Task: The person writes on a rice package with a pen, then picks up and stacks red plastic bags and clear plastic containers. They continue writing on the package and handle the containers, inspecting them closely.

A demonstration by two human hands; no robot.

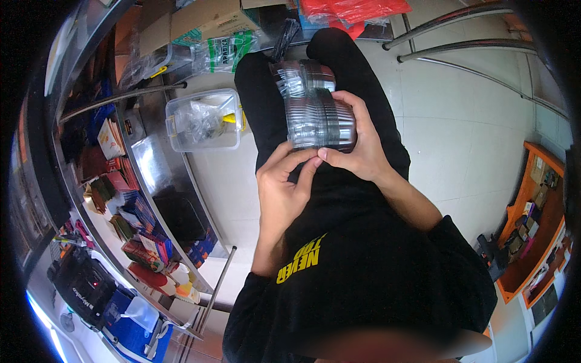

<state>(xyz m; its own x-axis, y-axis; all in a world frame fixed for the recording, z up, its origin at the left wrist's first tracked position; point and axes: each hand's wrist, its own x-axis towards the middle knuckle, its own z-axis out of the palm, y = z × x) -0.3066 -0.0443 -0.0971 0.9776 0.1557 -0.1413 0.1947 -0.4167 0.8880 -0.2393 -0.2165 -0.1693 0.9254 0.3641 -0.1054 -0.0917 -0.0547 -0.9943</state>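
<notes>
A stack of clear, ribbed plastic containers or lids (320, 120) lies on its side over my lap, between my legs. My right hand (361, 140) wraps around the right side of the stack, its thumb at the near edge. At the lower left edge, my left hand (286, 181) has its fingertips on the rim, with the thumb and index finger close to the right thumb. Another cluster of similar clear plastic pieces (302, 77) sits just beyond, towards my knees. Whether the two clusters are joined cannot be told.
A clear plastic bin (203, 147) holding crumpled bags stands left of my legs. Cardboard boxes (213, 22) and red plastic bags (354, 11) lie ahead. Shelves with packets (145, 213) run along the left. Metal rails (458, 45) are at the upper right, an orange cabinet (513, 286) at the right.
</notes>
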